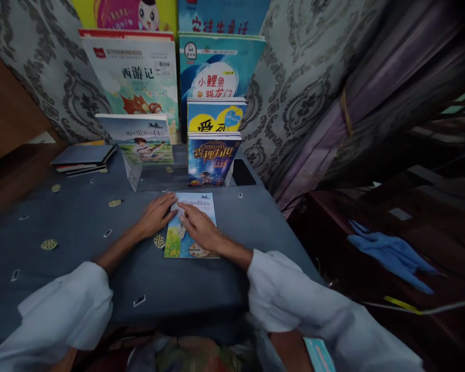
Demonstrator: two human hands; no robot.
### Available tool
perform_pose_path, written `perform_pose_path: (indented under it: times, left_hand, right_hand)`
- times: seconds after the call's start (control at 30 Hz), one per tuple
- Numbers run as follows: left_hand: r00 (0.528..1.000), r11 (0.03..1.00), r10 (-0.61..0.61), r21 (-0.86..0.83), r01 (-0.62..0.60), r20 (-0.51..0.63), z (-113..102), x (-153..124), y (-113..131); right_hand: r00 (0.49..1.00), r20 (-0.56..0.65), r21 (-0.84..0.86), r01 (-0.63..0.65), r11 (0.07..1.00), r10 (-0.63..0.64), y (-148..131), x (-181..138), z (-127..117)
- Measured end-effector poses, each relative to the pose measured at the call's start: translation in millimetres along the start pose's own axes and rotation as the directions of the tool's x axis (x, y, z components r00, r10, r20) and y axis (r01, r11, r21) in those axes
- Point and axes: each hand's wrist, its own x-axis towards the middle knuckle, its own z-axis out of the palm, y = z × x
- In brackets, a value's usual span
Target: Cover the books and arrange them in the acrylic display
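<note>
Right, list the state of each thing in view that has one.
Book: looks closed, flat on the table, cover up
Left hand: open, resting at the book's upper left edge
Right hand: open, resting on the cover
Display books: closed, propped up, covers facing out
Clear stand: upright, holding books
Pile: stacked flat
Blue cloth: crumpled
Purple curtain: gathered by a tie

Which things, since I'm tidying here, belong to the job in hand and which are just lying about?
In the job: book, under left hand and right hand; likely clear stand, upright books.

Seemingly lying about: blue cloth; flat stack.
</note>
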Motion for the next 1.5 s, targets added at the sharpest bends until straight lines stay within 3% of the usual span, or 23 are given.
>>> perform_pose_path:
  times: [0.1, 0.2, 0.33, 0.43, 0.57, 0.73, 0.87, 0.97, 1.07, 1.23, 1.4, 1.5]
  left_hand:
    - [0.999, 1.000, -0.013, 0.011, 0.012, 0.035, 1, 1, 3]
    - [0.998, 1.000, -0.023, 0.021, 0.022, 0.052, 0, 0, 5]
    - [0.999, 0.999, -0.019, 0.032, 0.018, 0.047, 0, -1, 6]
    - [0.999, 0.999, -0.014, 0.044, 0.012, 0.042, 0, -1, 7]
    - [0.998, 0.997, -0.013, 0.076, 0.008, 0.063, -1, -2, 8]
    - [0.982, 0.982, -0.031, 0.191, -0.005, 0.184, -5, -2, 14]
    - [0.952, 0.965, 0.025, 0.242, -0.104, 0.305, -4, 3, 36]
    - [0.921, 0.962, 0.140, 0.170, -0.213, 0.362, 3, 5, 63]
    - [0.888, 0.954, 0.280, -0.005, -0.299, 0.365, 11, 0, 93]
    - [0.846, 0.898, 0.398, -0.340, -0.280, 0.355, 15, -15, 125]
    - [0.832, 0.899, 0.387, -0.364, -0.243, 0.399, 4, -18, 127]
    - [0.893, 0.918, 0.320, -0.337, -0.209, 0.317, 2, -19, 112]
  right_hand:
    - [0.996, 0.091, -0.226, 0.021, 0.974, -0.001, 18, 26, 11]
    - [0.988, 0.151, -0.380, 0.023, 0.925, 0.037, 35, 31, 8]
    - [0.988, 0.063, -0.508, -0.087, 0.857, 0.138, 62, 17, -23]
    - [0.981, 0.001, -0.543, -0.162, 0.824, 0.194, 78, 5, -45]
    - [0.985, 0.000, -0.537, -0.146, 0.831, 0.174, 86, -1, -52]
    - [0.985, 0.002, -0.509, -0.148, 0.848, 0.173, 85, 2, -51]
    - [0.984, 0.004, -0.490, -0.153, 0.858, 0.178, 83, 2, -53]
    - [0.982, 0.005, -0.481, -0.165, 0.861, 0.191, 83, 2, -53]
    - [0.985, 0.001, -0.466, -0.155, 0.871, 0.175, 86, 2, -53]
    - [0.989, -0.008, -0.459, -0.137, 0.878, 0.150, 90, 1, -53]
    - [0.984, -0.022, -0.498, -0.165, 0.851, 0.178, 81, -4, -48]
    - [0.983, -0.029, -0.536, -0.167, 0.827, 0.179, 72, -11, -43]
